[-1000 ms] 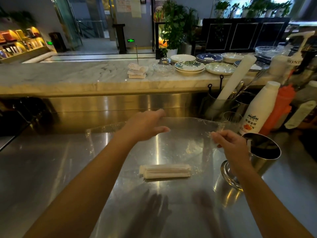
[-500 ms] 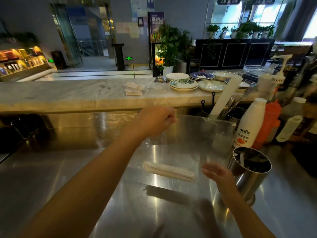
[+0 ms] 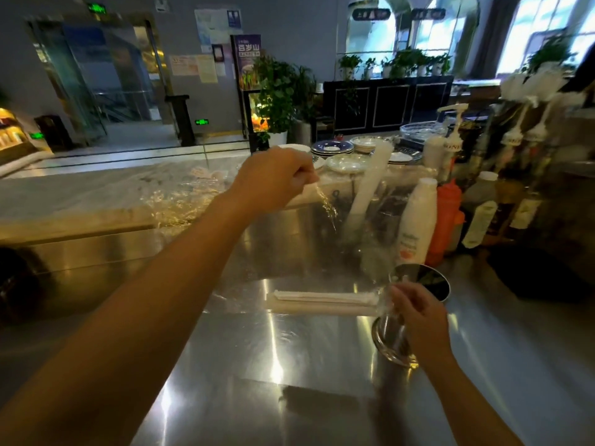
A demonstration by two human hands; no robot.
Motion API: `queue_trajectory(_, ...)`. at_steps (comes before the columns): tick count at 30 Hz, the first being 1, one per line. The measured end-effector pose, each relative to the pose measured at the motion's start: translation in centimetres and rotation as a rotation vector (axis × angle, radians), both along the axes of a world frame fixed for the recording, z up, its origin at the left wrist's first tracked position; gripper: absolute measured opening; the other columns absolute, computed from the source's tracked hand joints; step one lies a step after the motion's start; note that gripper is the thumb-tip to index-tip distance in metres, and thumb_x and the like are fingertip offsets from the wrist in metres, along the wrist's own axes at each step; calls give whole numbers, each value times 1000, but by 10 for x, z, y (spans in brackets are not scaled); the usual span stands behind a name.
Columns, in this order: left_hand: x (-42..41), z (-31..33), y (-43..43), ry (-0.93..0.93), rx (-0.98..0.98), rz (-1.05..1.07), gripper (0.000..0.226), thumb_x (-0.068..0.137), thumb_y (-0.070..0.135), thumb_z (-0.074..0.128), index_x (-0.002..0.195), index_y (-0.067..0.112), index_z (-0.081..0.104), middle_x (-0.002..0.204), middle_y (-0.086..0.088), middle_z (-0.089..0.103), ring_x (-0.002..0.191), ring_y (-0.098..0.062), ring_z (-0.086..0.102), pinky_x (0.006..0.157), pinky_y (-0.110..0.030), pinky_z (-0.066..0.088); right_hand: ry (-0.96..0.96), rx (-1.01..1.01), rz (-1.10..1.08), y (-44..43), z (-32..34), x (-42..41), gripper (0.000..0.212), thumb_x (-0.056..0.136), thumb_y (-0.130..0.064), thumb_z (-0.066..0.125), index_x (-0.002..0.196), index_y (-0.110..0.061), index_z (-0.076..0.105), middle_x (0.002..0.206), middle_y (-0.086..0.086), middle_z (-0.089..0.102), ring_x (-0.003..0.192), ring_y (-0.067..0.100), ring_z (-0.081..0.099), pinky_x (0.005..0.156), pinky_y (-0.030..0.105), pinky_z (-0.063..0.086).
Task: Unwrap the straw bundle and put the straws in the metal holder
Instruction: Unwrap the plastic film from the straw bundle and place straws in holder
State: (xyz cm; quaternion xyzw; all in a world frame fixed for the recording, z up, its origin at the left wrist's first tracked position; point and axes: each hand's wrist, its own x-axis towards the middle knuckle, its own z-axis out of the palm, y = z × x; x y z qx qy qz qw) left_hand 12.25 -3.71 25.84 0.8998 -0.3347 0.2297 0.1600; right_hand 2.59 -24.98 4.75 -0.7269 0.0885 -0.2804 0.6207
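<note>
The tabletop (image 3: 289,365) is shiny smooth metal. The wrap (image 3: 328,207) is thin clear plastic, crinkly and glossy. The straws (image 3: 322,302) look like white matt paper. The holder (image 3: 391,342) is shiny metal. The far ledge (image 3: 80,201) looks like smooth marble.

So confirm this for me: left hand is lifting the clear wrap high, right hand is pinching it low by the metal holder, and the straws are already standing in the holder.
Not quite. The head view shows the straws lying flat in a bundle on the steel counter, beside the metal holder, not in it. The rest stands: the left hand lifts the clear wrap high, and the right hand pinches it low by the holder.
</note>
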Motion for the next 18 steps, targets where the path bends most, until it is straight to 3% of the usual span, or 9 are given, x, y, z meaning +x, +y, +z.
queue_trajectory(2, -1, 7, -11, -10, -58, -42, 19, 91, 29, 52, 89, 13, 64, 79, -4, 63, 74, -21, 60, 73, -39, 51, -35, -88, -90, -11, 12, -9, 11, 86, -10, 56, 88, -19, 63, 77, -10, 62, 68, 2, 58, 57, 3, 44)
queue_trajectory(6, -2, 27, -36, 21, -184, -143, 15, 90, 26, 55, 87, 14, 64, 75, -2, 63, 74, -22, 62, 77, -46, 53, -109, -101, -111, -39, 38, -28, 14, 86, -13, 57, 83, -27, 61, 78, -4, 63, 66, 7, 59, 56, 15, 48)
queue_trajectory(13, -7, 48, -96, -15, -239, -329, 23, 89, 30, 56, 90, 10, 66, 80, -6, 67, 68, -12, 61, 75, -38, 54, -228, -152, -259, -84, 67, -68, 17, 85, -13, 57, 81, -30, 60, 73, -4, 60, 60, 0, 57, 52, 9, 46)
queue_trajectory(18, -19, 57, -147, -33, -233, -462, 23, 91, 29, 55, 93, 8, 65, 82, -3, 66, 73, -15, 63, 79, -41, 54, -240, -144, -420, -118, 77, -97, 22, 85, -14, 57, 79, -34, 61, 72, -6, 61, 60, -2, 57, 52, 7, 46)
